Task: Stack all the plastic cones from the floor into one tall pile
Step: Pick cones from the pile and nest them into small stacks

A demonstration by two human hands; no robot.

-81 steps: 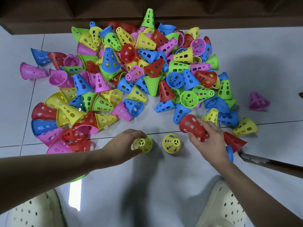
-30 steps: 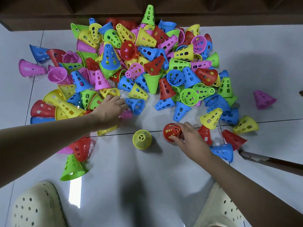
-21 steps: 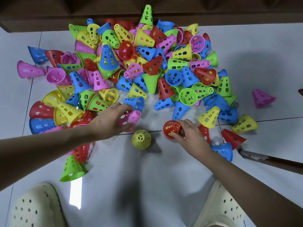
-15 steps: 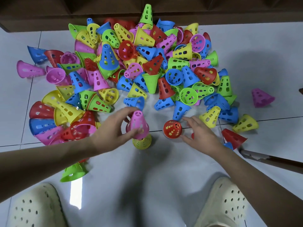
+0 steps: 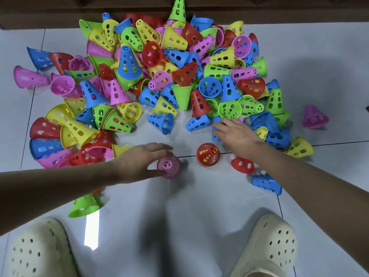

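Note:
A big heap of perforated plastic cones (image 5: 159, 76) in several colours covers the white tile floor (image 5: 189, 216) in front of me. My left hand (image 5: 139, 160) cups a pink cone (image 5: 168, 166), thumb below and fingers above. That cone stands upright, capping a yellow one that is now hidden. To its right an upright red cone (image 5: 207, 154) stands free, yellow showing through its holes. My right hand (image 5: 237, 134) lies spread at the heap's near edge, its fingers over a blue cone (image 5: 215, 136) without closing on it.
Loose cones lie near me: a red one (image 5: 242, 164), a blue one (image 5: 266, 183), a green one (image 5: 83, 206) and a lone pink one (image 5: 314, 116) at far right. My two cream clogs (image 5: 40, 250) (image 5: 267, 246) stand at the bottom. Dark furniture (image 5: 60, 11) borders the far side.
My left hand took a pink cone from the heap and lowered it onto the yellow cone. My right hand left the red cone standing and reached forward to a blue cone.

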